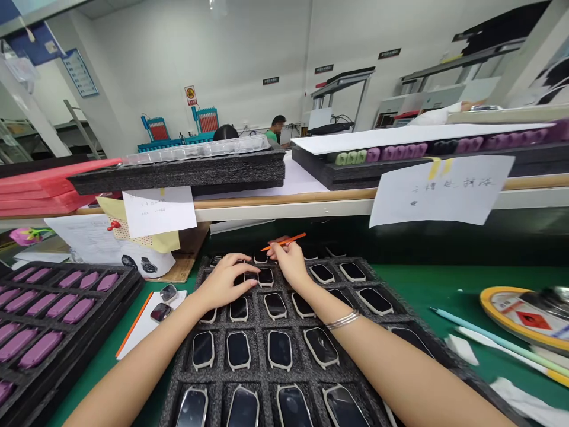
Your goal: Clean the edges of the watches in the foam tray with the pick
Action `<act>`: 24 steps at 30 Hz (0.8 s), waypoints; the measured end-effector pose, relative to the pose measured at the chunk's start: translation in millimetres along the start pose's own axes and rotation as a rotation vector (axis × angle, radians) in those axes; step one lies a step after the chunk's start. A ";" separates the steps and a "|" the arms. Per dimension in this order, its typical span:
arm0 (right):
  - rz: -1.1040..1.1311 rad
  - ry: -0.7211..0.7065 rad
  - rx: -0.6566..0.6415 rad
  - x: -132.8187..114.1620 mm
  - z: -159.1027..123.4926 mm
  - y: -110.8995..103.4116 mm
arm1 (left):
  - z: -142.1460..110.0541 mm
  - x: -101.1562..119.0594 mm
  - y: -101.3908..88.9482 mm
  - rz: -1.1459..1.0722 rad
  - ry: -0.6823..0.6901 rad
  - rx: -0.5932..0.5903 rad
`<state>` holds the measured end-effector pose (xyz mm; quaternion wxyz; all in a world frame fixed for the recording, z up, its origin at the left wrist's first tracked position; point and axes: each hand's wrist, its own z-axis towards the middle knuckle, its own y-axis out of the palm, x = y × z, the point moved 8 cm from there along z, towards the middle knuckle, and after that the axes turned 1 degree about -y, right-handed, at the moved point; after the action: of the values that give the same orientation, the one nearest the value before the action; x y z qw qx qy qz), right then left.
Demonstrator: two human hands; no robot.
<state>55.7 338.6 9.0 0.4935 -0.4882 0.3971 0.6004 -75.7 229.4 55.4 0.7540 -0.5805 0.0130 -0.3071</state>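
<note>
A black foam tray (262, 323) lies before me, its pockets holding rows of smartwatch bodies with dark screens and pale frames, such as this smartwatch (280, 350). My left hand (229, 279) rests over the tray's far left part, fingers spread, thumb and forefinger close to a smartwatch (265, 277) in its pocket. Whether the fingertips touch a watch I cannot tell. Between the fingers of my right hand (287, 258) is a thin orange pen-like stick (296, 238), held slanting above the far rows. My right forearm hides some pockets.
Left stands a foam tray of purple pieces (62, 305). Two loose watches (160, 311) and another orange stick (136, 323) lie on white paper. At right are a yellow-rimmed round container (524, 317) and a blue pen-like tool (471, 326). A shelf (284, 207) crosses ahead; a person (275, 127) sits beyond.
</note>
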 end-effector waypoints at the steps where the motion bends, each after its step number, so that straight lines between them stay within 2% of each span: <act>1: 0.014 0.029 0.026 4.3 3.6 -5.5 | 6.8 7.8 5.7 0.003 0.029 -0.025; 3: 0.040 0.076 0.053 10.8 7.5 -12.8 | 18.7 18.9 17.1 0.010 0.068 -0.061; 6: 0.061 0.127 0.060 16.4 8.3 -16.3 | 26.4 20.5 25.6 0.015 0.076 -0.069; 13: 0.036 0.183 0.009 22.0 3.9 -5.7 | 13.1 3.9 12.5 -0.039 0.079 -0.008; 24: -0.064 0.236 -0.068 16.3 -14.0 2.0 | 15.6 1.1 15.6 -0.099 0.005 0.047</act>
<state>55.9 328.1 -9.9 0.4455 -0.5844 0.4157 0.5359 -61.9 244.5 47.1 0.7514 -0.5616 -0.0208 -0.3457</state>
